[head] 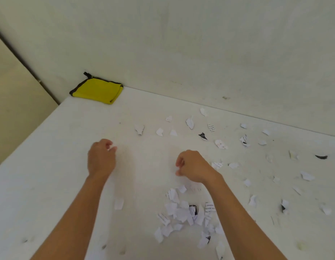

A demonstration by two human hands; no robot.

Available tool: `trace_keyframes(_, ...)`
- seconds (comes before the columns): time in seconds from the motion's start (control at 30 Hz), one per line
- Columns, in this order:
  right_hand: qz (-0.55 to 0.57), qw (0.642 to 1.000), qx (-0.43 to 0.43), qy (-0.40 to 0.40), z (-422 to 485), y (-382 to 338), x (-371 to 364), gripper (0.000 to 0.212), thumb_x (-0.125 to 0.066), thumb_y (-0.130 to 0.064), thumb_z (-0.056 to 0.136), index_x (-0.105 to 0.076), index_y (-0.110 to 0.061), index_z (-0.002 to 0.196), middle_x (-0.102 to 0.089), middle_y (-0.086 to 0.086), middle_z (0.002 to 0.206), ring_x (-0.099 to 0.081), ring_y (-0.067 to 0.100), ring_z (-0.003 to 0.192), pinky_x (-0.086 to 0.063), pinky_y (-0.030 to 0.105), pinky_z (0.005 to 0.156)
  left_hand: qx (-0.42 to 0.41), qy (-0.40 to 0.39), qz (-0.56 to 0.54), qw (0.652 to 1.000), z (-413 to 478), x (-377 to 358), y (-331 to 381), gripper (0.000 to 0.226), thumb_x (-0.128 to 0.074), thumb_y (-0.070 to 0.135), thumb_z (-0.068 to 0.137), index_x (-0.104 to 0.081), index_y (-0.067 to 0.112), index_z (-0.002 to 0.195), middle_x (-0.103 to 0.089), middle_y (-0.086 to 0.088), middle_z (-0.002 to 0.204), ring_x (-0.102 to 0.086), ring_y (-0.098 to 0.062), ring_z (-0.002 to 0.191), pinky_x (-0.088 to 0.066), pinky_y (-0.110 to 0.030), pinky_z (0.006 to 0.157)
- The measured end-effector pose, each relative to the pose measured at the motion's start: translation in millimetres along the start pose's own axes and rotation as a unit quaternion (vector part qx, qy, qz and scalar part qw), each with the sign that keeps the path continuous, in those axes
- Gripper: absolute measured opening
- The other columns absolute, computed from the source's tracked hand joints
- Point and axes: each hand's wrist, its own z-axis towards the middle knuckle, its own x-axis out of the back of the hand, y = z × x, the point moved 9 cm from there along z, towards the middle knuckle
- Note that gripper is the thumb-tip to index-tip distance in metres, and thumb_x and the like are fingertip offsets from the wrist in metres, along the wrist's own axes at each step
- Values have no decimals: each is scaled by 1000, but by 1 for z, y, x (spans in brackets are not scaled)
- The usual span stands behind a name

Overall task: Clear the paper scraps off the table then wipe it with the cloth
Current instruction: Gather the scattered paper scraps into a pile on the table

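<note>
View from the head camera, looking down on a white table [50, 166] set into the corner of a room. A pale, lightly marked wall [200, 44] ran along the table's far edge. A beige surface [16, 100] lay beyond its left edge, divided from the wall by a dark strip.

The cloth [97, 90], yellow with dark edging, lay folded at the far left corner, touching the wall and well apart from both hands.

The paper scraps [179, 214], white with some black print, were heaped in a loose pile near the front edge, between the forearms. Others [189, 123] lay scattered across the far and right parts of the table, and one [118, 203] lay alone just beside the left forearm.

The left hand [102, 160] hovered over bare table, its fingers loosely curled with nothing seen in them. The right hand [193, 167] was just beyond the pile, fingers curled inward. Whether they pinched a scrap could not be told.
</note>
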Motion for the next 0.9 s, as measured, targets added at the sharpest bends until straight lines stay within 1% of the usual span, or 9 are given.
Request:
trace_keyframes(0.07,33,998,18,60,25,-20,9,24,-64,-9,84,-60,-3,107,-57,9,104,-57,24,94,-49,36,90,31,9,22,999,18,5,-18,23,-60,11,86,-60,1,106,-59,-24,108,-55,-38,102,-41,-39,89)
trace_keyframes(0.17,22,992,58,112,69,-60,15,30,-59,-15,88,-55,-4,115,-58,16,120,-53,33,114,-46,38,95,21,-22,45,999,34,1,-23,24,-62,15,85,-61,2,105,-59,-21,107,-56,-37,102,-42,-39,89)
trace_keyframes(0.33,-98,986,72,118,127,-110,10,39,-53,-22,92,-44,-12,129,-40,14,132,-36,34,123,-34,43,100,3,-73,85,994,44,-7,-22,20,-66,20,81,-64,10,99,-59,-13,106,-53,-33,103,-46,-42,87)
trace_keyframes(0.4,-134,984,55,101,140,-115,6,40,-54,-23,92,-44,-12,129,-38,14,131,-35,33,123,-33,42,99,-5,-77,109,991,44,-9,-21,22,-66,21,82,-63,11,101,-59,-12,108,-51,-33,105,-46,-44,88)
trace_keyframes(0.53,-176,980,45,83,151,-116,-1,30,-56,-17,88,-51,-9,116,-42,14,124,-37,34,118,-33,38,88,-10,-70,119,990,44,-7,-18,18,-65,19,82,-65,10,97,-60,-11,105,-51,-32,104,-46,-43,87)
trace_keyframes(0.63,-147,985,51,77,149,-116,-1,18,-53,-16,90,-54,-9,106,-49,13,120,-39,34,117,-35,39,90,-6,-76,114,991,44,-9,-19,12,-65,19,82,-67,10,89,-64,-11,100,-54,-31,100,-49,-44,83)
trace_keyframes(0.73,-99,989,78,72,139,-118,-2,20,-54,-12,88,-58,-7,107,-56,12,117,-51,33,112,-41,38,91,-4,-53,103,993,43,-6,-21,18,-67,18,80,-65,8,96,-60,-11,104,-53,-33,102,-47,-46,86)
trace_keyframes(0.8,-64,990,97,78,129,-114,-2,22,-53,-8,86,-60,-6,106,-59,12,114,-58,32,103,-44,35,84,7,-39,103,994,43,-4,-22,19,-69,19,79,-65,8,94,-60,-12,103,-53,-33,102,-47,-46,88)
trace_keyframes(0.9,-25,988,123,89,111,-103,-1,18,-54,-13,87,-61,-5,100,-62,14,107,-60,32,96,-44,34,75,20,-49,100,994,43,-6,-26,14,-68,21,80,-65,9,84,-63,-13,95,-55,-34,99,-49,-46,84)
